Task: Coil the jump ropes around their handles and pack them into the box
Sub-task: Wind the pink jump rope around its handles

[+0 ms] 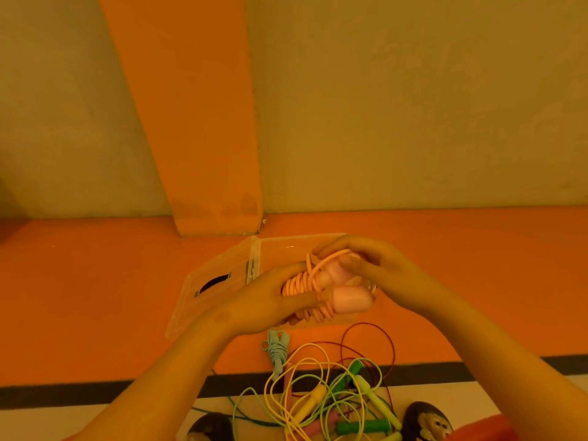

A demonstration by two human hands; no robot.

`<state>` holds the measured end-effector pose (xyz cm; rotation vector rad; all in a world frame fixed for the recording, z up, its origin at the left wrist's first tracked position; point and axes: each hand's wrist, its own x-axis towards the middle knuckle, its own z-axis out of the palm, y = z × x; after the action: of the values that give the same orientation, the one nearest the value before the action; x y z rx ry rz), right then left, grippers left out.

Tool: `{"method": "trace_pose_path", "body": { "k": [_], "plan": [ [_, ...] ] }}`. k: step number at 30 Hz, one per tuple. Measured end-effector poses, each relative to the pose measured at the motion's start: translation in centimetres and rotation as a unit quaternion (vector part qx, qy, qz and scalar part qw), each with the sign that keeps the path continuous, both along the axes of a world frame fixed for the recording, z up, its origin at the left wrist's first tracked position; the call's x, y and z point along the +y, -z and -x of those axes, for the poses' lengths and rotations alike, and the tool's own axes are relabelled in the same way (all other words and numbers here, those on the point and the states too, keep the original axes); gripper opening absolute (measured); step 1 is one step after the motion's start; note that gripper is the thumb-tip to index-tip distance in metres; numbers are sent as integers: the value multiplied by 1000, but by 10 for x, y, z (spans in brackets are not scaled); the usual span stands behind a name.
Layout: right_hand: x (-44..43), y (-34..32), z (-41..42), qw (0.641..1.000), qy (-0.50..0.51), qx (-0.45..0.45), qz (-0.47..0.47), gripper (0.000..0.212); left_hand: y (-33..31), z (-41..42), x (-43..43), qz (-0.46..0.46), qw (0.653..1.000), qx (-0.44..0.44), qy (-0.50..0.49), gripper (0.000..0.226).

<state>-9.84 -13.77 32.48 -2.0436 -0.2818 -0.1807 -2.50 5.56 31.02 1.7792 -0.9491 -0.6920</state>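
Your left hand (264, 302) grips the pink jump rope (346, 300), its cord coiled round both handles, while your right hand (378, 268) pinches a loop at its far end, both above the open clear box (283, 249) on the orange floor (95, 281), with a tangle of loose ropes (334, 396) nearer you.

The pink jump rope (297, 283) in the left grip (267, 300) has a smooth, rubbery cord and matt plastic handles (350, 300). Behind the grip, the box (286, 245) is clear, glossy plastic. Below the grip, the loose ropes (318, 394) look thin and slick, and the floor (95, 281) looks matt.
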Motion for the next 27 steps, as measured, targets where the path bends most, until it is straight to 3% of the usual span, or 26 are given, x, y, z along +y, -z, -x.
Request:
{"method": "trace_pose_path", "body": {
  "k": [4,8,14,18,24,27],
  "plan": [
    [2,0,3,998,8,-10,-61,26,-1,3,-1,-7,1000,10,6,18],
    [3,0,4,998,12,-62,-5,16,-4,6,-2,-12,1000,12,5,22],
    [2,-2,5,996,22,-84,32,25,-6,0,-1,-14,999,51,-5,17],
    [4,3,3,998,-3,-35,51,33,-7,7,-3,-47,998,28,23,17],
    [4,0,5,994,-81,70,-15,62,-7,9,-1,-69,996,32,53,17],
    [4,-3,4,989,-91,108,-39,65,-7,8,1,-78,995,25,53,21]
  ]
}}
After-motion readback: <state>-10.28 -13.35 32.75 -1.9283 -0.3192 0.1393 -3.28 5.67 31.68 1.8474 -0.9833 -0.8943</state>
